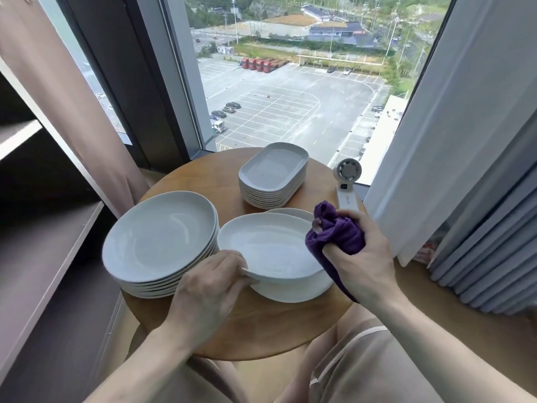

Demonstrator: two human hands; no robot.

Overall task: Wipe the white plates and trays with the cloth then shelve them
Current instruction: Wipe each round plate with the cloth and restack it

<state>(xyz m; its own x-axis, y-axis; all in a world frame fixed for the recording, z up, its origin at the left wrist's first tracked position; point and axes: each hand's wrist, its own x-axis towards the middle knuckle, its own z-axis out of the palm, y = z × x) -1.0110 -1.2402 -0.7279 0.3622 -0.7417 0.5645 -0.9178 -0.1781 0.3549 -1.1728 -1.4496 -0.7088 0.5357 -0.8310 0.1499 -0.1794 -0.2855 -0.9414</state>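
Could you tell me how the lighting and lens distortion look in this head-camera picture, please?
Head view: soft daylight from the window, no harsh shadows; faint sheen on the held plate and plate stack; wide-angle lens bends the shelves and curtain.

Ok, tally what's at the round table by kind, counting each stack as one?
Round plate stack: 1
Tray stack: 1
Loose plates: 2, the held plate gripped by the left hand, and another plate beneath it
Purple cloth, in the right hand: 1
Handheld fan: 1
Total: 6
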